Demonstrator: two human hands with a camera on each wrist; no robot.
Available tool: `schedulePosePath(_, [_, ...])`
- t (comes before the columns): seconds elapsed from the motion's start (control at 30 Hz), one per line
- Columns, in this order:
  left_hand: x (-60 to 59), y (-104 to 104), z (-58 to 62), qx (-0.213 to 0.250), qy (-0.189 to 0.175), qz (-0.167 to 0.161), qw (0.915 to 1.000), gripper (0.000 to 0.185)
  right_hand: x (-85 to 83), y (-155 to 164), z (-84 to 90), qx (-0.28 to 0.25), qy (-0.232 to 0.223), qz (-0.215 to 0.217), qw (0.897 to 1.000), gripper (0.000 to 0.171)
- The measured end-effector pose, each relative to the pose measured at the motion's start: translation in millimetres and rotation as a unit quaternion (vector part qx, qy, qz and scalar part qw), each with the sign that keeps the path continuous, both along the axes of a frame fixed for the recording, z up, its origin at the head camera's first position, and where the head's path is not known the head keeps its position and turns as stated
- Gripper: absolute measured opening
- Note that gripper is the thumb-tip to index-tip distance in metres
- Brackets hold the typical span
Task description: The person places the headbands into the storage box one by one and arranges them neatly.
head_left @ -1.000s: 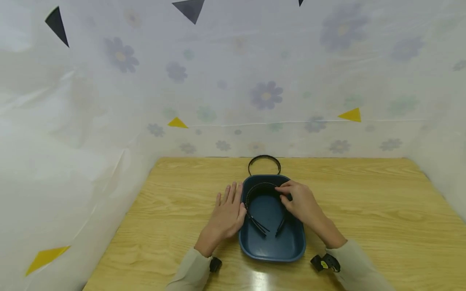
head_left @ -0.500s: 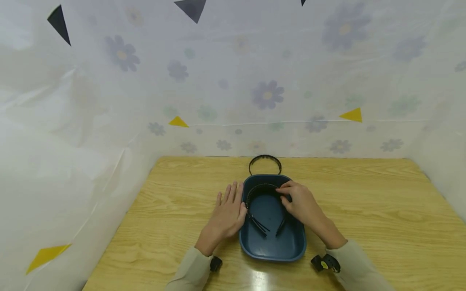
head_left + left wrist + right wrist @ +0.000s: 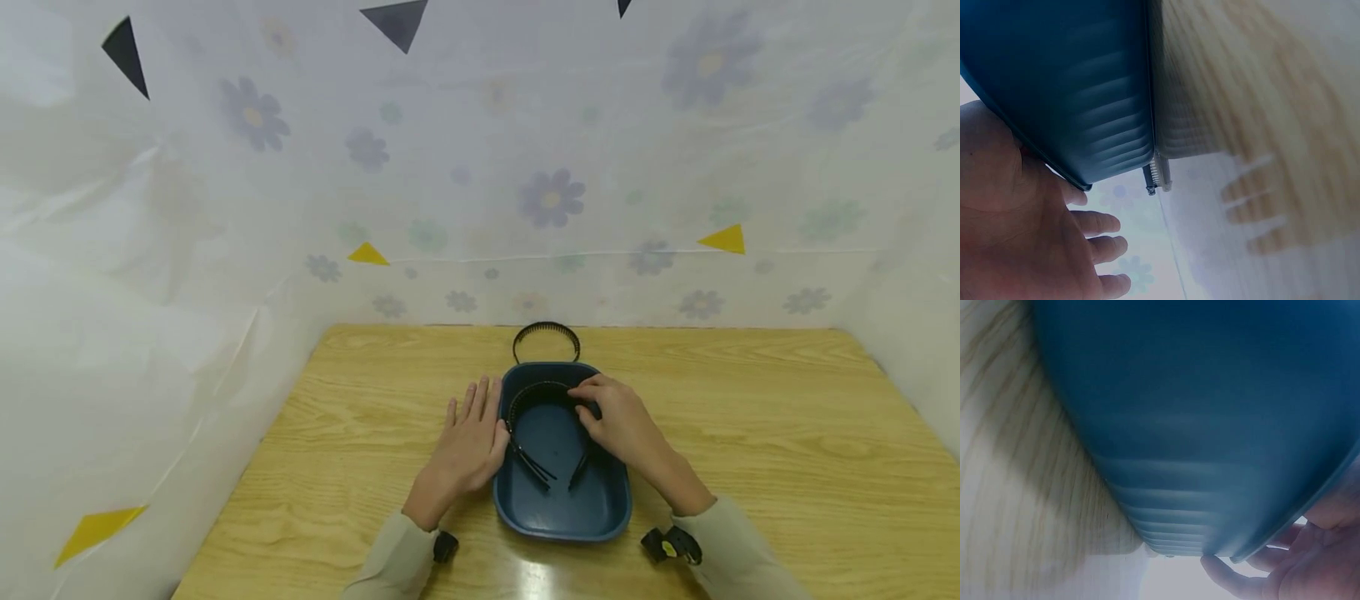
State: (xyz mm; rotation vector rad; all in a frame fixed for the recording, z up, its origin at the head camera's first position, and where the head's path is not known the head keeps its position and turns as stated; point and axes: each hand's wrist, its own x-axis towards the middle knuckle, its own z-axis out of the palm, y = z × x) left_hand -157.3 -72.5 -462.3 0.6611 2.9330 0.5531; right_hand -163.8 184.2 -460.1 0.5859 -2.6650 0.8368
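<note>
A dark blue plastic bin (image 3: 558, 523) stands on the table before me. Inside it lie black headbands (image 3: 536, 388) nested together, their loose ends (image 3: 534, 467) fanned toward the near side. My left hand (image 3: 467, 442) lies along the bin's left rim, fingers straight and spread, thumb reaching over the edge by the headbands. In the left wrist view its fingers (image 3: 1104, 250) extend past the bin's wall. On the opposite side my right hand (image 3: 618, 417) reaches over the rim and pinches the headbands at their upper right. One finger (image 3: 1229, 578) of that hand shows outside the bin in the right wrist view.
Another black toothed headband (image 3: 546, 327) stands behind the bin at the table's far edge. The wooden table (image 3: 765, 417) meets a white flowered curtain (image 3: 480, 167) at its back. Dark straps with small devices (image 3: 670, 543) sit at both wrists.
Both hands, the bin and the headbands keep their places. Only the head view has shifted very slightly.
</note>
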Motion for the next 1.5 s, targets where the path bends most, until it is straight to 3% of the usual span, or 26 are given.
schedulePosePath(0.53, [-1.8, 1.4, -1.4, -0.014, 0.003, 0.003, 0.9999, 0.062, -6.1, 13.3, 4.5, -0.042, 0.034, -0.004, 0.999, 0.027])
schedulePosePath(0.73, [-1.6, 2.2, -2.3, -0.021, 0.004, 0.001, 0.9998, 0.062, -14.7, 22.9, 13.9, -0.075, 0.017, -0.011, 0.997, 0.028])
schedulePosePath(1.1, [-3.1, 1.7, -4.7, -0.021, 0.001, 0.003, 0.9998, 0.062, -58.1, 38.9, 33.4, -0.108, -0.040, 0.002, 0.993, 0.035])
schedulePosePath(1.33, [-2.5, 1.5, -4.0, -0.016, 0.004, 0.005, 0.9998, 0.062, -91.7, 49.8, 26.2, -0.064, -0.091, 0.032, 0.993, 0.042])
schedulePosePath(1.5, [-2.8, 1.5, -3.5, -0.014, 0.003, 0.007, 0.9999, 0.063, -113.2, 51.3, 14.2, -0.073, -0.142, 0.050, 0.986, 0.045])
